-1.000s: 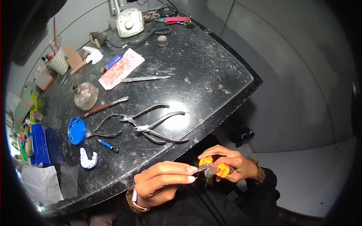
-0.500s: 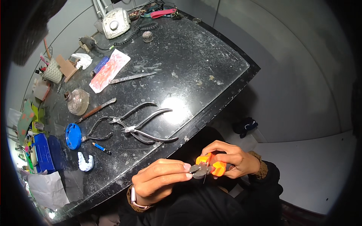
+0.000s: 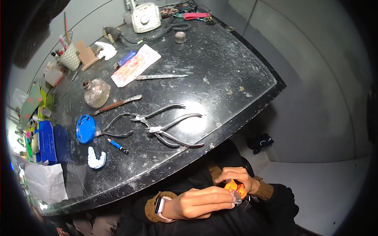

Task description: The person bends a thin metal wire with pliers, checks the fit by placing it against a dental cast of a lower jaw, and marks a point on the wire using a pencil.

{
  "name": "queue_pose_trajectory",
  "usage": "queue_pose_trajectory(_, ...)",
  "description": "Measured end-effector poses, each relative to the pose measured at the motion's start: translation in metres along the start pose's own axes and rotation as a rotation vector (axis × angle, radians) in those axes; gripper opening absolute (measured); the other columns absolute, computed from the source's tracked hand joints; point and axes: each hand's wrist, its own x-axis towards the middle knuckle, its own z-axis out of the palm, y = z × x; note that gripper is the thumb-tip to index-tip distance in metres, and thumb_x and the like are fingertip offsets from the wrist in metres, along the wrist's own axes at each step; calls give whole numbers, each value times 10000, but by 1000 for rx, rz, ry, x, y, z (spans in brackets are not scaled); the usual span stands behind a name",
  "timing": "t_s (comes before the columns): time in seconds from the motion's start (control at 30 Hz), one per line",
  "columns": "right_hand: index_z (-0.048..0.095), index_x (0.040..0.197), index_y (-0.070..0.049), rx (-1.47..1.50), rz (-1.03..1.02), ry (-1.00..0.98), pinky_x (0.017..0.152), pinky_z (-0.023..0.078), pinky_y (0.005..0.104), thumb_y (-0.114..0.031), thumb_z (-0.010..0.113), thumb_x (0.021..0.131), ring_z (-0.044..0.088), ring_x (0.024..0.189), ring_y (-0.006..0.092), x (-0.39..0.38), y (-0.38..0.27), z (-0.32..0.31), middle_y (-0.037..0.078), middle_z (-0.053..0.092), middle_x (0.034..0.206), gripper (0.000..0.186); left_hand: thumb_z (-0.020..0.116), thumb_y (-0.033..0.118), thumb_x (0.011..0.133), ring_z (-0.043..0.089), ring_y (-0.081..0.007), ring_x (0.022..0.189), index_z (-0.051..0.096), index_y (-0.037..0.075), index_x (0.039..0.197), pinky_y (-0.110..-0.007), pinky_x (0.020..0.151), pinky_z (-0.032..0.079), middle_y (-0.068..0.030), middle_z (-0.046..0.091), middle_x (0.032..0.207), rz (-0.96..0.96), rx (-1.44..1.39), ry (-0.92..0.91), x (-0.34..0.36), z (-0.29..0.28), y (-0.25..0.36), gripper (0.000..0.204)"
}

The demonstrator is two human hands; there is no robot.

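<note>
Right hand (image 3: 238,177) wrapped around orange-handled pliers (image 3: 231,185) above the lap

Fingers of the right hand curl firmly around the grips, clamped on the tool, which sits in front of the person's dark clothing, just beyond the near edge of the black desk (image 3: 228,59). Bright, chunky orange sleeves cover the handles, with red between them; the head is dull grey metal, partly covered by fingertips. From beside that head a thin, bent wire (image 3: 247,201) sticks out and points downward, catching a little light.

The left hand (image 3: 202,202) reaches across with its fingers straight and held together, the tips at the metal head. Whether they pinch anything cannot be told, because the fingers hide it. A smartwatch (image 3: 159,205) with a pale band circles that wrist.

On the desk, well apart from the hands, lie steel pliers (image 3: 155,129) with slim bare handles, a short blue pencil (image 3: 117,145) and a whitish horseshoe-shaped dental cast (image 3: 95,159). Any lettering on the orange-handled pliers is too small to make out.
</note>
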Motion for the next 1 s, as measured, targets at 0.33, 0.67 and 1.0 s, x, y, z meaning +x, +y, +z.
queue_pose_trajectory(0.33,524,744,4,-4,61,78,476,412,270,-81,676,673,541,526,203,-2,-1,24,82,539,647,188,567,-60,699,618,-275,858,629,-45,938,-331,759,508,-151,612,980,-54,-113,177,-20,11,-3,248)
queue_pose_trajectory(0.67,520,848,-9,-40,123,286,675,486,250,-13,673,614,617,772,170,42,-34,-15,120,576,910,280,532,-179,569,633,-255,729,633,-32,783,-300,641,520,-154,615,836,53,127,806,-25,-20,17,279)
queue_pose_trajectory(1.0,437,691,11,-1005,150,620,599,431,315,-17,654,568,561,680,271,133,-41,-72,108,565,818,251,651,-44,720,627,-215,694,608,-20,774,-251,592,528,-131,589,793,127,167,1129,-45,-38,32,73)
